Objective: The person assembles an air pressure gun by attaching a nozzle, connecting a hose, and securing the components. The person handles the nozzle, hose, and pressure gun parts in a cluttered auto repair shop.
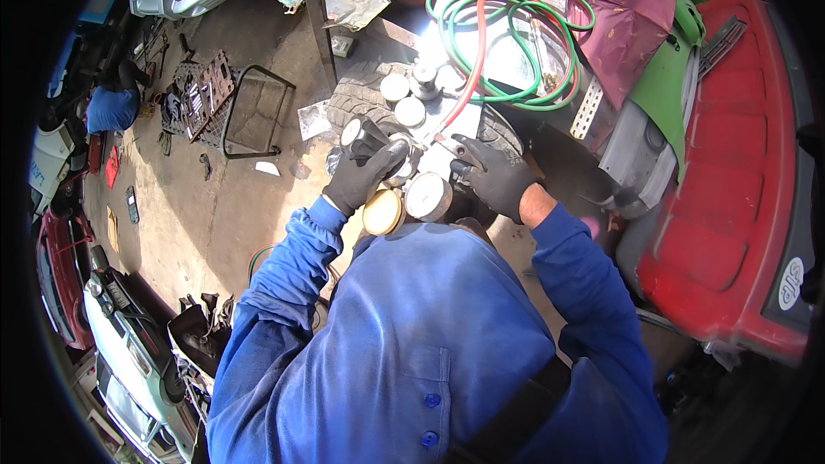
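Note:
My left hand (363,174), in a dark glove, is wrapped round the body of a gas pressure regulator (401,170). Round dials sit on it: a white-faced gauge (428,197) and a yellowish gauge (383,212). Across from it, my right hand (498,174), gloved too, is closed on a slim metal tool that looks like a spanner (461,151), close to the end of a red hose (468,101). Just beyond lies a second regulator (423,82) with pale gauges (395,88). A tyre (357,90) lies beneath these things.
Coiled green hose (516,101) lies beyond my hands on a bright metal sheet. A red car panel (713,163) stands at right, beside a green panel (657,120). At left are a metal frame (258,112) and a tool case (209,96) on the floor. Cars (129,326) line the far left.

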The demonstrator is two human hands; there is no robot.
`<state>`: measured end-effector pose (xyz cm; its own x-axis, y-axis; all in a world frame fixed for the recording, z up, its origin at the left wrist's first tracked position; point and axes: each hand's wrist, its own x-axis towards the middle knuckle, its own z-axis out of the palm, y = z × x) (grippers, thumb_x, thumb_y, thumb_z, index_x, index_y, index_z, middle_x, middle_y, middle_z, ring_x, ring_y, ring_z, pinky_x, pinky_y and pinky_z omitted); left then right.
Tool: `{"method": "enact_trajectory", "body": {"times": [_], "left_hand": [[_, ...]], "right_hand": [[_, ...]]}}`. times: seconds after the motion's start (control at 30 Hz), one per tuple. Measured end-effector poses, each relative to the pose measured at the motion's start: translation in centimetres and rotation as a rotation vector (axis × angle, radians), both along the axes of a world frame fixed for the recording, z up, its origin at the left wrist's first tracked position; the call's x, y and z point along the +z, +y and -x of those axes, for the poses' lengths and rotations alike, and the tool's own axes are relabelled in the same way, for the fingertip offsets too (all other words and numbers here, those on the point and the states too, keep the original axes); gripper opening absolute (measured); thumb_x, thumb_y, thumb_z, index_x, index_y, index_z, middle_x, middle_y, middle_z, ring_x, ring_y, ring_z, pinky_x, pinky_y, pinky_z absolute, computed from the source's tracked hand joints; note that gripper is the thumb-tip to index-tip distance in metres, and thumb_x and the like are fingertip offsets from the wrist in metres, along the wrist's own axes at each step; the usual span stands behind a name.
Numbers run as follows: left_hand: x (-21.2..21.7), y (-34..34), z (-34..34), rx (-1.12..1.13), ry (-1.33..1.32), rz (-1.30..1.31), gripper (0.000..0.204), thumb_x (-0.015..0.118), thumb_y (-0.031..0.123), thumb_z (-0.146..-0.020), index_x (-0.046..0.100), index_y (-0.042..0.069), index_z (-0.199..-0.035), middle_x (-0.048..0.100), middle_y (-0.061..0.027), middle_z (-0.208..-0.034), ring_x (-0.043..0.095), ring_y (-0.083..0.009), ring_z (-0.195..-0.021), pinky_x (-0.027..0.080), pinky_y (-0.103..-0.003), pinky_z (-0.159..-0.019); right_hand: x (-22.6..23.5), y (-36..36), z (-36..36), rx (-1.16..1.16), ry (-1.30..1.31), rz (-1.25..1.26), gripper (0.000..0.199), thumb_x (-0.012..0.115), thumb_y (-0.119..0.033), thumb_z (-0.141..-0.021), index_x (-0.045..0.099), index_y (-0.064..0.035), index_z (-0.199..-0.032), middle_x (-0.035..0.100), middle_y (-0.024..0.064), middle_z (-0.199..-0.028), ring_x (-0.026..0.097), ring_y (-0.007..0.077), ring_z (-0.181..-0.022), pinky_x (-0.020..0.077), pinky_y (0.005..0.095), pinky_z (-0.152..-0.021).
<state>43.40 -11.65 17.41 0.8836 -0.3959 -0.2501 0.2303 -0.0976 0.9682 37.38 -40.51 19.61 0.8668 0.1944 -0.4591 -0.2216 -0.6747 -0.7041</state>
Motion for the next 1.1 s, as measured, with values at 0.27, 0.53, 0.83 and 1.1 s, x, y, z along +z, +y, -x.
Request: {"method": "enact_trajectory", "body": {"times": [0.27, 0.53, 0.83, 1.1], "left_hand": [[-7.6, -5.4, -1.3, -0.187, -0.028, -0.592, 0.087, 0.084, 0.065, -0.086, 0.057, 0.012, -0.150, 0.069, -0.0180, -0.141, 0.070, -0.0331, -0.129, 0.054, -0.043, -0.110], [-12.4, -9.9, -3.8, -0.326, -0.416, -0.740, 0.066, 0.088, 0.030, -0.074, 0.068, 0.010, -0.134, 0.071, -0.0208, -0.119, 0.070, -0.0400, -0.113, 0.056, -0.051, -0.099], [-9.7, -8.9, -3.9, -0.352, -0.509, -0.747, 0.077, 0.090, 0.036, -0.074, 0.065, 0.006, -0.140, 0.070, -0.0235, -0.125, 0.069, -0.0422, -0.115, 0.056, -0.051, -0.101], [-8.6, -4.3, -6.8, -0.326, -0.327, -0.305, 0.064, 0.082, 0.030, -0.097, 0.058, 0.004, -0.151, 0.061, -0.0190, -0.143, 0.061, -0.0317, -0.133, 0.048, -0.044, -0.117]], "right_hand": [[-3.8, -5.1, 6.9, -0.229, 0.348, 0.259, 0.069, 0.057, -0.053, -0.109, 0.051, -0.0091, -0.161, 0.063, 0.0270, -0.151, 0.059, 0.0443, -0.141, 0.0476, 0.0477, -0.118], [-6.1, -3.7, 10.1, -0.365, 0.387, 0.131, 0.073, 0.052, -0.058, -0.109, 0.049, -0.0084, -0.162, 0.062, 0.0269, -0.152, 0.058, 0.0459, -0.141, 0.0458, 0.0490, -0.118], [-3.4, -1.0, 9.8, -0.412, 0.399, 0.152, 0.070, 0.054, -0.055, -0.110, 0.046, -0.0098, -0.164, 0.061, 0.0280, -0.154, 0.057, 0.0471, -0.142, 0.0459, 0.0493, -0.118], [-2.8, 0.1, 8.1, -0.448, 0.277, 0.028, 0.063, 0.059, -0.043, -0.110, 0.049, -0.0086, -0.162, 0.065, 0.0281, -0.149, 0.062, 0.0448, -0.137, 0.0490, 0.0456, -0.116]]}}
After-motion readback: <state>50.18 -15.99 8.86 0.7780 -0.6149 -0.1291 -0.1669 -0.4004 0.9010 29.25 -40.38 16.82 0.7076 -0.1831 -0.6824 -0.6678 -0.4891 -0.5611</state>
